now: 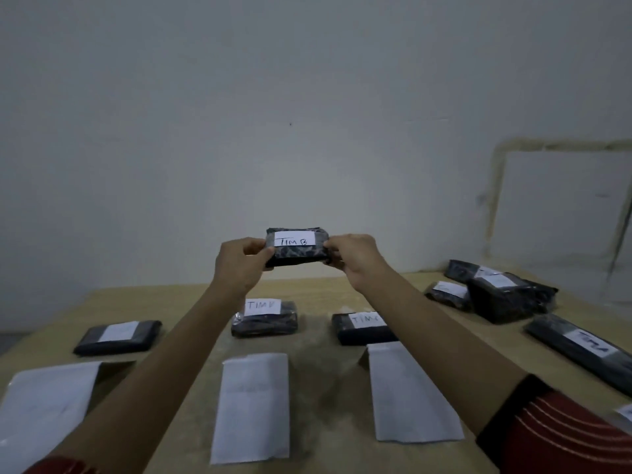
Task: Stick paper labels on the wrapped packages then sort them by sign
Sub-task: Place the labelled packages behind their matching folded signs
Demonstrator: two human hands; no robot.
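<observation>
Far left on the table (318,371) lies a white sheet (48,405), and behind it a dark wrapped package (118,336) whose label I cannot read; I take the sheets for sorting signs, each with its own package lined up behind. My left hand (241,260) pinches the left end of the package I am holding (297,249), fingers curled round its edge. Below it sit the middle sheet (251,405) and the middle package (263,319), marked TIM and a letter I cannot make out. The held package is lifted clear of the table, its paper label (294,239) turned towards me, reading what looks like TIM B, so I can check the sign before choosing a spot. My right hand (354,258) grips the other end the same way, keeping it level. Further right are another labelled package (362,328) behind the third sheet (407,391), then a loose pile of packages (499,295) and a long package (581,347), probably waiting to be sorted.
</observation>
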